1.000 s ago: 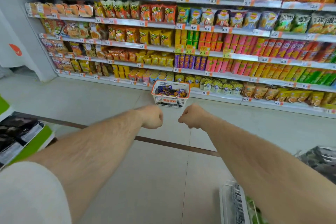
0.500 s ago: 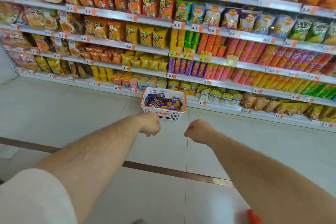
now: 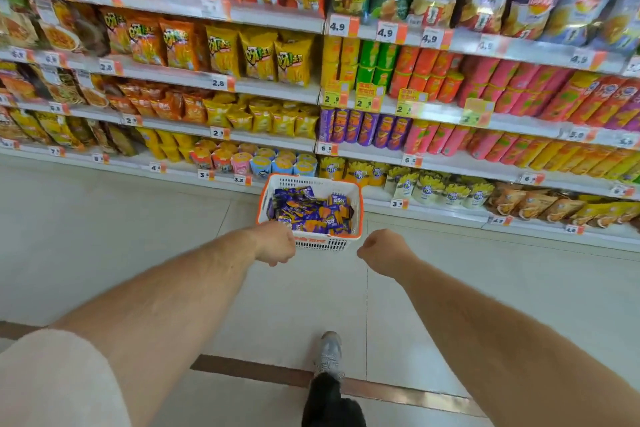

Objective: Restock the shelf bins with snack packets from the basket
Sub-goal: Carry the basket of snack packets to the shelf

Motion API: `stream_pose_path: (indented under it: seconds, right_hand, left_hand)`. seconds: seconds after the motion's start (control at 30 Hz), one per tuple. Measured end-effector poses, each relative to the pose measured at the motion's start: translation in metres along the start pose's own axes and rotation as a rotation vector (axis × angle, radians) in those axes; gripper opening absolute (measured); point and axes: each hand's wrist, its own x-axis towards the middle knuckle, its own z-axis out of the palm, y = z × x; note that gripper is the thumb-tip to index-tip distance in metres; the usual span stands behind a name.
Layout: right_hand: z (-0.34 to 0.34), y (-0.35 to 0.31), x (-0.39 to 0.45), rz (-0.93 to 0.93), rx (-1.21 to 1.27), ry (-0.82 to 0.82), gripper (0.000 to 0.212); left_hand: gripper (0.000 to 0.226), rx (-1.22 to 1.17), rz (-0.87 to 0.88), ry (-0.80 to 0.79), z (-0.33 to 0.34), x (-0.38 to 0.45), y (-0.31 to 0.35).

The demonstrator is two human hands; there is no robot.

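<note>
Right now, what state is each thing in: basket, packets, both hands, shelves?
basket: upright on the floor by the bottom shelf, open-topped.
snack packets: piled loose inside the basket, none taken out.
left hand: curled in a fist, holding nothing, just short of the basket.
right hand: curled in a fist, holding nothing.
shelves: stocked with bags, cups and tubes.
shoe: stepping forward on the floor.

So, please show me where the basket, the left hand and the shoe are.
basket [image 3: 358,199]: head view, on its right orange rim.
left hand [image 3: 275,243]: head view, back of the curled fist.
shoe [image 3: 329,354]: head view, grey upper.
</note>
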Motion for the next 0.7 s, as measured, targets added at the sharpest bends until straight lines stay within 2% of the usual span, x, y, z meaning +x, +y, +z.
stream_pose_path:
  seconds: [0.1, 0.17, 0.4, 0.57, 0.7]
  right_hand:
    - [-0.011, 0.001, 0.085, 0.094, 0.152, -0.026, 0.010]
    - [-0.015, 0.003, 0.134, 0.176, 0.226, -0.054, 0.013]
    - [-0.018, -0.002, 0.264, 0.338, 0.330, -0.149, 0.011]
    - [0.009, 0.003, 0.376, 0.406, 0.397, -0.087, 0.018]
    - [0.054, 0.033, 0.471, 0.532, 0.403, -0.043, 0.015]
  left_hand:
    - [0.028, -0.115, -0.009, -0.004, -0.021, 0.066, 0.011]
    - [0.029, -0.188, -0.030, -0.008, -0.033, 0.107, 0.019]
    - [0.015, -0.426, -0.079, -0.048, -0.069, 0.234, 0.039]
    - [0.009, -0.581, -0.130, -0.088, -0.070, 0.361, 0.027]
    - [0.019, -0.702, -0.197, -0.126, -0.046, 0.474, 0.012]
